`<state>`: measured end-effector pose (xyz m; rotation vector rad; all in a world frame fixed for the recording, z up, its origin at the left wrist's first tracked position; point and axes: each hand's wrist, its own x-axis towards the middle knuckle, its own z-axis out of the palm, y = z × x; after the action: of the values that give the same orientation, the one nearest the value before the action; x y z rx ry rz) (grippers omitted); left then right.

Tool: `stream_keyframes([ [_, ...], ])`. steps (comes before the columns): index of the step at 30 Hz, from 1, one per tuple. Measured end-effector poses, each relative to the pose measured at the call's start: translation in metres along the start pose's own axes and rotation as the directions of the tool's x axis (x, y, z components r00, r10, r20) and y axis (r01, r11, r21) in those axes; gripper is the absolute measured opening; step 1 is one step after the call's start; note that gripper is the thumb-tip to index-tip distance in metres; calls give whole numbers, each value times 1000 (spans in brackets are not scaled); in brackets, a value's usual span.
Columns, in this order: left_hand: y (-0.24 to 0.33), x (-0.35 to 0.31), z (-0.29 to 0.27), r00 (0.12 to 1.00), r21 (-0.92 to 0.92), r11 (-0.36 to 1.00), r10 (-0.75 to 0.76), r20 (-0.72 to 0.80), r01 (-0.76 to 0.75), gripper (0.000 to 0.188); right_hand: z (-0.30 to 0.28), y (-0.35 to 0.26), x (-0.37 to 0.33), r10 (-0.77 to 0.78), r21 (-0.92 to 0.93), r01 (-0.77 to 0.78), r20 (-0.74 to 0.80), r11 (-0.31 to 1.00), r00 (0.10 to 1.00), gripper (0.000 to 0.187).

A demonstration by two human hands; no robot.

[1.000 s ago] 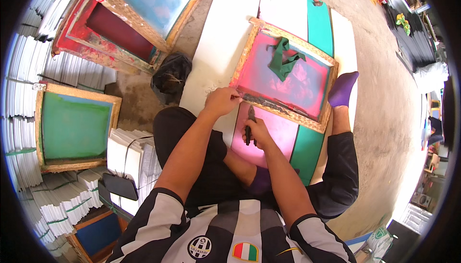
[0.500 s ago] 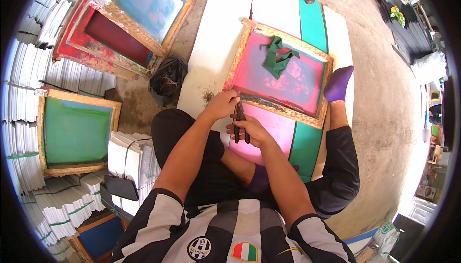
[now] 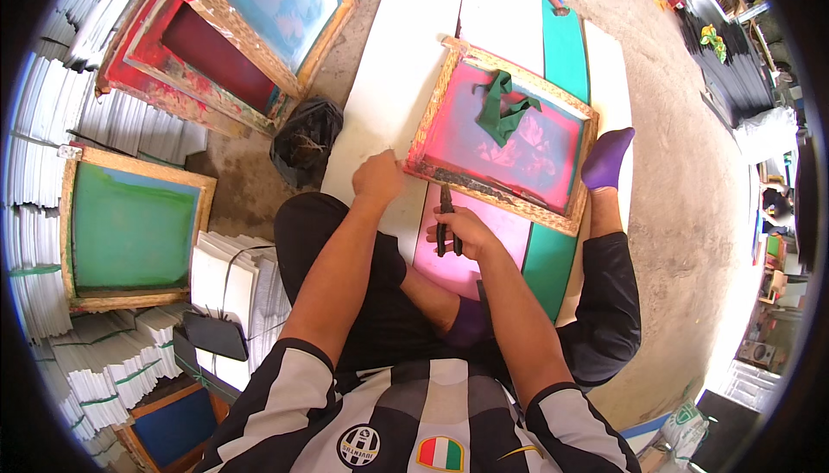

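Observation:
My right hand (image 3: 467, 232) grips black-handled pliers (image 3: 446, 224), their jaws pointing up at the near edge of a wooden screen-printing frame (image 3: 484, 188). That frame holds a pink-stained mesh (image 3: 553, 136) and lies tilted across the boards. My left hand (image 3: 378, 177) is closed over the white board, just left of the frame's near left corner. Its fingers are curled in, and whatever they may hold is hidden. On the mesh lies a crumpled strip of dark green cloth (image 3: 503, 115).
A black plastic bag (image 3: 306, 143) stands left of the boards. Further left are a green-mesh frame (image 3: 129, 227), stacked frames (image 3: 298, 85) and bundled white sheets (image 3: 229, 279). My purple-socked foot (image 3: 607, 158) rests by the frame's right side.
My left hand has moved left, away from the pliers and the frame's corner, over where small dark scraps lay. My right hand has shifted slightly right, still gripping the pliers.

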<state>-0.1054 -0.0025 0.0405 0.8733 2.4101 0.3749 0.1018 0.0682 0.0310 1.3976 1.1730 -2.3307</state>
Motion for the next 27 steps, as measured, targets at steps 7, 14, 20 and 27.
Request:
stream_keyframes([
  [7, -17, 7, -15, 966, 160, 955, -258, 37, 249, 41, -6, -6, 16, -37, -59, 30, -121, 998, 992, 22],
  [14, -16, 9, -18, 955, 136, 950, -291, 61, 281, 42, 0, -16, 15, -22, -94, 6, -168, 996, 986, 19],
  [20, -5, 4, -10, 983, 117, 980, -168, 69, 159, 39, 4, -17, 21, 4, -146, -44, -262, 988, 965, 19],
  [27, -1, 6, 2, 988, 97, 988, -126, 89, 117, 33, 3, -19, 24, -42, -301, -39, -258, 953, 965, 19],
])
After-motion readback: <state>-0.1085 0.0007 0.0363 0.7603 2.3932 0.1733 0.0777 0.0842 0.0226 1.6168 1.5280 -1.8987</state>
